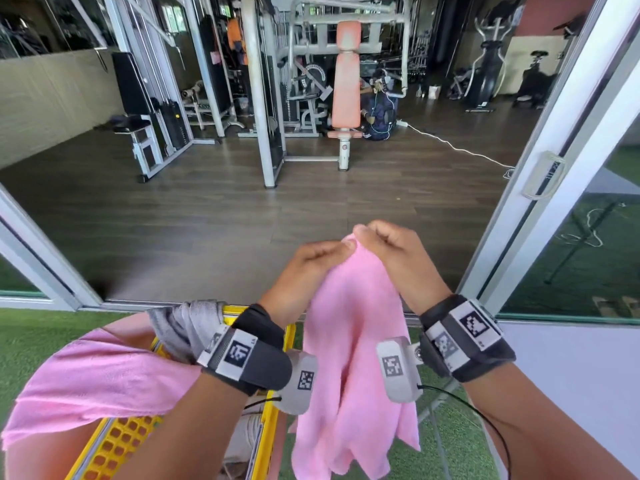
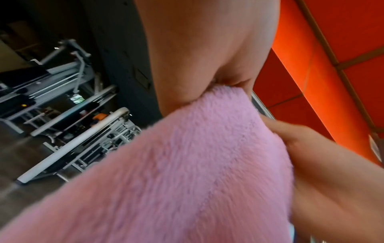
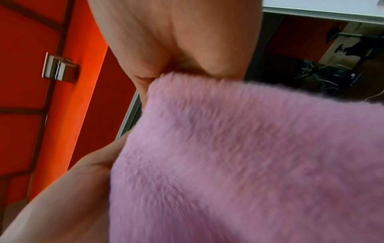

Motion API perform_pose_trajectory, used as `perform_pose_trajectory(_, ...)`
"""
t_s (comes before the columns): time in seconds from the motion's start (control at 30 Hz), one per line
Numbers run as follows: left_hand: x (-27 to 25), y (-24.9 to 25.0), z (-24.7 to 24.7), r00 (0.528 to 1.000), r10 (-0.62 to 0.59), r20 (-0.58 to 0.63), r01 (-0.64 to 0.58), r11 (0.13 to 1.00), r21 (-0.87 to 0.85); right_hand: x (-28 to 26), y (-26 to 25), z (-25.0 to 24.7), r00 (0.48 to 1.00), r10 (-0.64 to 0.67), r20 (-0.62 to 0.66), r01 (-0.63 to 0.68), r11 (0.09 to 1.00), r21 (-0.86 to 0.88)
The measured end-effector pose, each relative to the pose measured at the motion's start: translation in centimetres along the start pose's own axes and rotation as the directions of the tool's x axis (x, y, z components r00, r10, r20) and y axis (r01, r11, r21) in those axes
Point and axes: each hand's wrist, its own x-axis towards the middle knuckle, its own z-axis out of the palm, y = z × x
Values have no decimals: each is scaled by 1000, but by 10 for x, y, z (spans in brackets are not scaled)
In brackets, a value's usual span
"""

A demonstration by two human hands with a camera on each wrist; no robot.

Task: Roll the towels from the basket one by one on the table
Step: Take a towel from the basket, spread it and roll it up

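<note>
Gym machines (image 1: 343, 81) fill the far floor. Up front, left hand (image 1: 304, 268) and right hand (image 1: 394, 251) both pinch 1 pink towel (image 1: 349, 341) at its top, hanging right of the yellow basket (image 1: 114, 441).

The pink towel (image 1: 349, 341) held up at centre is soft, matt cloth; the wrist views show its pile as short, dense and fuzzy (image 2: 187, 172). A second pink towel (image 1: 90, 379) at 8 o'clock has the same matt nap, with a rougher hem. Beside it a grey towel (image 1: 183, 327) looks thinner, flatter and creased. The yellow basket (image 1: 117, 441) under them is hard moulded plastic with a slight sheen and a grid of holes. Green artificial turf (image 1: 31, 341) at 9 o'clock looks coarse and bristly. Beyond, the floor (image 1: 207, 216) is dark wood-look plank with a dull gloss, and the door frame (image 1: 540, 188) at 2 o'clock is smooth pale metal around reflective glass.
</note>
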Motion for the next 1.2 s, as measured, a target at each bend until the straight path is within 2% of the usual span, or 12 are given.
perform_pose_trajectory(0.17, 14, 1, -25, 959, 132, -250, -129, 991, 28, -30, 25, 17, 941, 161, 299, -147, 987, -68)
perform_pose_trajectory(0.3, -4, -26, -9, 993, -107, 45, 106, 994, 13, -12, 15, 10, 994, 59, 86, -59, 998, -7)
perform_pose_trajectory(0.37, -8, -29, -7, 988, -122, 98, 122, 993, 11, -9, 10, 6, 998, 67, 4, -67, 997, -40)
perform_pose_trajectory(0.43, -2, -25, -15, 999, -43, 25, 44, 998, -40, -20, 14, 10, 982, 167, 90, -163, 985, -54)
perform_pose_trajectory(0.57, 8, -21, -28, 988, 49, -146, -55, 998, -36, -45, 29, 18, 874, 340, 346, -321, 940, -113)
perform_pose_trajectory(0.67, -5, -27, -18, 995, -60, 77, 58, 998, 37, -28, 21, 2, 975, 199, 96, -199, 980, 0)
perform_pose_trajectory(0.73, -11, -31, -13, 981, -100, 165, 83, 991, 108, -17, 11, -4, 994, 105, -20, -104, 994, 30)
perform_pose_trajectory(0.83, -2, -24, -21, 999, 29, -33, -29, 1000, 11, -23, 17, 9, 981, 165, 106, -162, 986, -39)
perform_pose_trajectory(0.93, 7, -21, -29, 967, 84, -241, -97, 994, -43, -35, 25, 17, 912, 278, 300, -243, 959, -147)
perform_pose_trajectory(1.0, -2, -24, -22, 990, 34, -138, -38, 999, -31, -25, 16, 9, 949, 186, 253, -163, 980, -112)
perform_pose_trajectory(1.1, -18, -29, -7, 989, -94, 111, 94, 996, 7, -5, 2, -4, 999, 44, -5, -44, 998, -41)
perform_pose_trajectory(1.2, -13, -17, -10, 1000, 7, -12, -8, 994, -108, -19, 8, 5, 993, 120, 6, -120, 992, -28)
